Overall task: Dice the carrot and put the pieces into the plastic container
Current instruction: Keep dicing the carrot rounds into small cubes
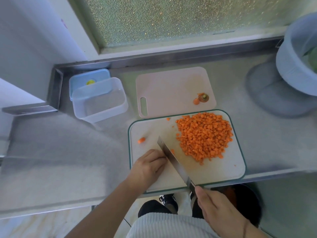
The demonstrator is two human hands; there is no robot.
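Carrot dice [205,136] sit heaped on the cutting board [228,170], light, firm, prone to rolling, so probably scoop with the knife [173,160]. Right hand [221,210] grips its handle; left hand [149,166] curled by the blade, hold unclear. Plastic container [100,100] looks empty, lid [89,78] behind it

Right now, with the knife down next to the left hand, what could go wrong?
1. The knife blade lies against the curled left hand; a slip could nick a knuckle.
2. The diced carrot pile reaches the cutting board edge, so pieces may spill.
3. The plastic container stands apart, so transfer may drop pieces.
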